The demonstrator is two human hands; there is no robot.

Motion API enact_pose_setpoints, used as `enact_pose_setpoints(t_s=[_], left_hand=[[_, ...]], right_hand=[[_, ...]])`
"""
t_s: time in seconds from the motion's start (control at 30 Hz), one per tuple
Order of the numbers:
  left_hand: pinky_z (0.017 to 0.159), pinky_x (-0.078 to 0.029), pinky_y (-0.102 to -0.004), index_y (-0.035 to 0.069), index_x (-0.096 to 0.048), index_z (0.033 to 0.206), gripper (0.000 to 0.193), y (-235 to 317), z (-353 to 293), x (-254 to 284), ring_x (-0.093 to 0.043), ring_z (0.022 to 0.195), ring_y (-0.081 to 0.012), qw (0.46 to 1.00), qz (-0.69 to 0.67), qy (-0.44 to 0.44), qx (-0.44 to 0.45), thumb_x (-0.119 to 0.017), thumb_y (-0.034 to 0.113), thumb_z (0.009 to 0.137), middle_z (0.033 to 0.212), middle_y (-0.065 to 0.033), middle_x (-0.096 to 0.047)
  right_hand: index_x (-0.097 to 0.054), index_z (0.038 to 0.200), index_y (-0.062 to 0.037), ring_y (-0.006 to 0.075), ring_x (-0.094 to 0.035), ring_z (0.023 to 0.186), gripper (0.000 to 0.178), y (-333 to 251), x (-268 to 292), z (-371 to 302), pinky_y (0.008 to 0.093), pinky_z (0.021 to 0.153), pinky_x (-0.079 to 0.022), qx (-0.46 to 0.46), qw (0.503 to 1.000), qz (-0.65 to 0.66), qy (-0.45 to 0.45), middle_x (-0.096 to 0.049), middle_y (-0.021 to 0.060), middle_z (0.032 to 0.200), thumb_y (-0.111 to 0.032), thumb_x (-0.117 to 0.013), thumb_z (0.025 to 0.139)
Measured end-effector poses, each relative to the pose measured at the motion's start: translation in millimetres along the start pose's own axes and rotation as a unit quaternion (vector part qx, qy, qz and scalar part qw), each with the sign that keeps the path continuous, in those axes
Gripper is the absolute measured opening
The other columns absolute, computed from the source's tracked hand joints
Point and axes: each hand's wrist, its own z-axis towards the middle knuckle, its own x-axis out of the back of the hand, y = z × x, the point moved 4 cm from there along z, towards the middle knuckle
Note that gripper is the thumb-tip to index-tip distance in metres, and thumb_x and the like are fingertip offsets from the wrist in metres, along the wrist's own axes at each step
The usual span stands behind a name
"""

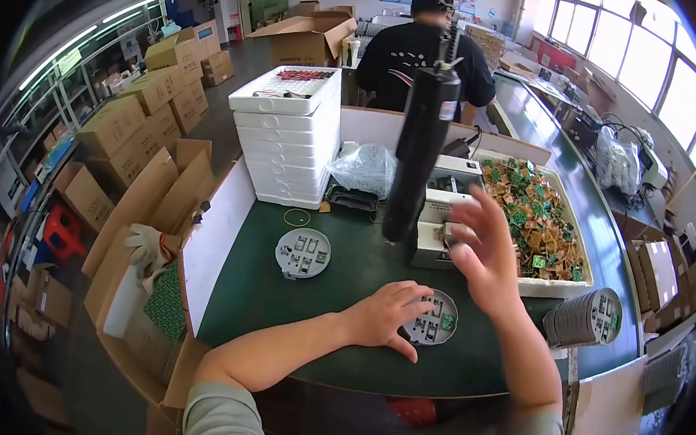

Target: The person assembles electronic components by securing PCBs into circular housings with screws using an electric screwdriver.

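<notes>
Fingers and thumb of my left hand [386, 317] straddle the left edge of a round grey plastic housing [428, 334], holding it on the green tabletop. A small green circuit board [448, 322] sits in that housing. My right hand [486, 253] is raised to its upper right, slightly blurred, fingers apart, and I see nothing held in it. Its fingertips are near a small white box-shaped machine [433, 248]. A black electric screwdriver [423, 145] hangs upright from a coiled cord, left of the right hand. Another round grey housing [303, 254] lies at the left.
A white tray [520, 288] heaped with small green and brown boards stands right, beside a stack of round housings [581, 320]. Stacked white foam trays [284, 153] and a clear plastic bag [365, 168] stand behind. An open cardboard box [123, 311] is left; a person [418, 54] sits beyond.
</notes>
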Motion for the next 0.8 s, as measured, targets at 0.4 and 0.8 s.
enact_pose_setpoints(t_s=[0.4,0.8], left_hand=[[0.115,-0.038,-0.0470,-0.001,-0.057,0.135,0.095,-13.3,-7.5,-16.8,-0.047,0.133,-0.0375,1.000,-0.014,0.003,0.009,-0.085,0.062,0.070,0.148,-0.0202,-0.048],[0.114,-0.042,-0.0476,-0.002,-0.054,0.133,0.087,-16.5,-3.8,-15.1,-0.050,0.133,-0.0413,0.998,-0.045,-0.019,0.050,-0.082,0.059,0.078,0.149,-0.0237,-0.048]], right_hand=[[-0.056,0.133,-0.0077,0.0149,-0.053,0.062,0.057,22.9,18.0,7.9,0.0294,0.059,-0.044,-0.064,0.977,0.184,0.086,-0.058,0.0046,0.081,-0.056,-0.051,0.104],[-0.059,0.126,-0.0138,0.0148,-0.048,0.055,0.068,51.9,69.5,-4.3,0.0287,0.049,-0.037,-0.033,0.960,0.256,0.108,-0.054,0.0029,0.072,-0.068,-0.063,0.086]])
